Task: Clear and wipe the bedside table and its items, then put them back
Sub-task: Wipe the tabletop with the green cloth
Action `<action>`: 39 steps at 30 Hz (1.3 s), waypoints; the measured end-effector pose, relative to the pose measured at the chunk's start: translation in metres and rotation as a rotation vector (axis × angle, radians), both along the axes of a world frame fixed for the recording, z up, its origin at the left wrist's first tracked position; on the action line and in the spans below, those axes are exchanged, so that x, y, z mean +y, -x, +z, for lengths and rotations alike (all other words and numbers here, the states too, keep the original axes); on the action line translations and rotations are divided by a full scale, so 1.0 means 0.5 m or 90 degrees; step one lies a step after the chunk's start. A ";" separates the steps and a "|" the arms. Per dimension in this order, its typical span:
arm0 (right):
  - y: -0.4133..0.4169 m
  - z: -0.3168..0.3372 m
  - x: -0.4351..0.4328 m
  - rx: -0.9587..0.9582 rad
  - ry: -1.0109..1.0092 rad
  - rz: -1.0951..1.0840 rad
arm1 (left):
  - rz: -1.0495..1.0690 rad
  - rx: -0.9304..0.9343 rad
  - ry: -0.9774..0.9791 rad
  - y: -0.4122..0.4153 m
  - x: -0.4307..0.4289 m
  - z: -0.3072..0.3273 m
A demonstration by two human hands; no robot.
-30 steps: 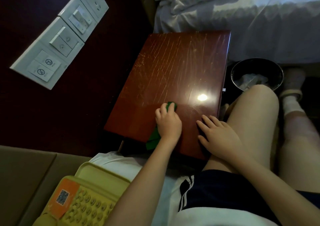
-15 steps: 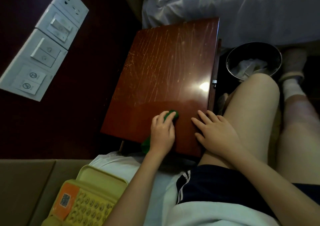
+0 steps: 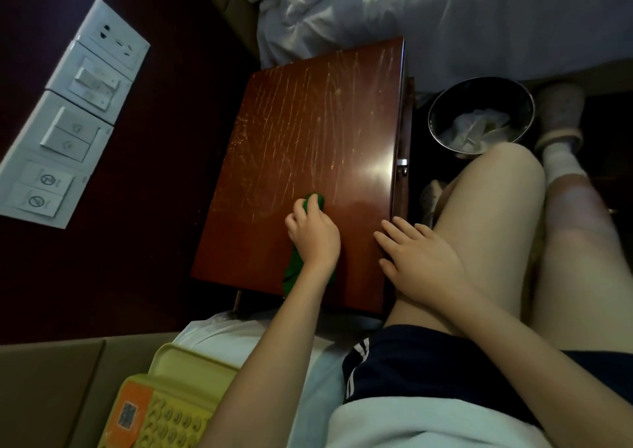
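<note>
Bedside surface point(image 3: 308, 122), dark red wood, pale streaks across its far half. The left grip point(image 3: 313, 238) presses a green cloth point(image 3: 315, 200) onto the near middle of the surface, fingers curled round the wad; the cloth's tail trails off the near edge. The right grip point(image 3: 418, 259) lies flat on the near right corner, fingers straight, holding nothing. A round waste bin point(image 3: 442, 104) stands just right of the surface, a bed point(image 3: 445, 19) lies beyond its far edge, and a yellow telephone point(image 3: 171, 413) sits nearer than its near edge.
</note>
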State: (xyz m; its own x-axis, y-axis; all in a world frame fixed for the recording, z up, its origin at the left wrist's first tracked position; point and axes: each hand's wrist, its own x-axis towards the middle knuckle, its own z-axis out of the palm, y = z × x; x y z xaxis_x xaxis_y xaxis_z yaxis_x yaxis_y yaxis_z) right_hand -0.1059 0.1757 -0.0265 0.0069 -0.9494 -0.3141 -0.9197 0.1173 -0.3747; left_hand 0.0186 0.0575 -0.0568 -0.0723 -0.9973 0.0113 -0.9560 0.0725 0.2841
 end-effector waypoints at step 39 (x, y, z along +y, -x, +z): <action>-0.001 0.007 0.003 0.029 -0.031 0.002 | -0.299 -0.026 0.043 -0.104 0.078 -0.011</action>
State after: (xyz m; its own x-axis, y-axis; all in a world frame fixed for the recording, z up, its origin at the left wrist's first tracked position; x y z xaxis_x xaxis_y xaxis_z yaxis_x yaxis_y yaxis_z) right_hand -0.1054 0.1772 -0.0229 -0.0055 -0.9331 -0.3596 -0.9360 0.1313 -0.3265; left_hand 0.0709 0.0967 -0.0621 -0.5173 -0.8536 0.0620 -0.8255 0.5168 0.2269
